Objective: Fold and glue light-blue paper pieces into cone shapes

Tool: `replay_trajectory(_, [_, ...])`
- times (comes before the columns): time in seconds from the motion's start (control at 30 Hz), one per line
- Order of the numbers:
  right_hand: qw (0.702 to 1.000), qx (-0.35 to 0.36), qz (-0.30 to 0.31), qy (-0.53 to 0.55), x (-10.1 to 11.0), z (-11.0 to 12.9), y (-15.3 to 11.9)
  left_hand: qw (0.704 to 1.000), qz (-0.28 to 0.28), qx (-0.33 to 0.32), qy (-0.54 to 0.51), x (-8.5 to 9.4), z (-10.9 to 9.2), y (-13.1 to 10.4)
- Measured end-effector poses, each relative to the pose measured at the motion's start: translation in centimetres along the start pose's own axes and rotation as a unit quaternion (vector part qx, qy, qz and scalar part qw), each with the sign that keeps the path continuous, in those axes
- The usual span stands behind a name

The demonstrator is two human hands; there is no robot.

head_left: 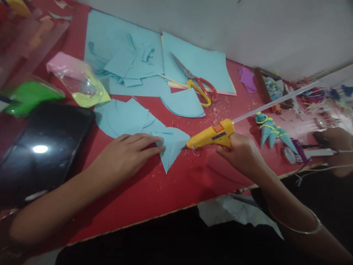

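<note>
Pale blue paper, folded to a point: the paper piece [169,151] lies on the red table [132,206], mid-view, tip towards six o'clock. Bearings taken from it, wall at twelve.

Nine o'clock: left hand [134,149], palm down, fingers loosely extended and gripping nothing, fingertips resting on the paper's edge. Farther out, a glossy black slab [52,147] with a light's reflection.

Between two and three: right hand [245,154], fingers closed round the handle of a yellow glue gun [206,136]. Nozzle at the paper's right edge; contact, cannot tell. Dark label on its body, too blurred to read. Clear glue stick [273,101] runs out towards two.

Twelve to one: quarter-circle sheet [183,103], then scissors [190,75], handles red and yellow.

Near three: blue cones [270,129], yellow-trimmed. Ten: plastic packet [79,79].
</note>
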State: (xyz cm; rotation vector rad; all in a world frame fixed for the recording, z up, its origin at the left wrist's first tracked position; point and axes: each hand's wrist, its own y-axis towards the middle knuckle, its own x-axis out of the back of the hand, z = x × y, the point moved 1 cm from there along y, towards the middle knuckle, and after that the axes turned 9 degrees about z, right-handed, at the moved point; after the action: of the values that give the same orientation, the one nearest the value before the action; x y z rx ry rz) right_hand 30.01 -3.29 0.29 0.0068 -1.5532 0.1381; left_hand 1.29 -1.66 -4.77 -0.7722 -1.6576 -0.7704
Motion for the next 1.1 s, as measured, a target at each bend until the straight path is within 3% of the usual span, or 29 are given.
replay_trajectory(0.2, [0.999,0.014,-0.037,-0.008,-0.2,-0.7,0.4,0.999,0.022,0.014,-0.032,-0.2,0.1,0.0])
replay_trajectory(0.5, [1.0,-0.015,-0.005,-0.015,-0.1,-1.2,0.7,0.999,0.031,0.023,-0.027,-0.3,0.2,-0.3])
replay_trajectory(0.8, [0.999,-0.046,-0.021,-0.006,-0.2,-1.4,0.8,0.999,0.021,0.019,-0.019,-0.3,0.2,-0.2])
replay_trajectory(0.93, [0.992,-0.109,-0.048,0.042,-0.5,-3.6,1.5,0.999,0.021,0.023,-0.033,-0.4,0.3,-0.2])
replay_trajectory(1.1, [0.978,-0.163,-0.096,0.093,-2.2,-7.9,2.3,0.999,0.029,0.02,-0.025,-0.4,0.3,-0.2])
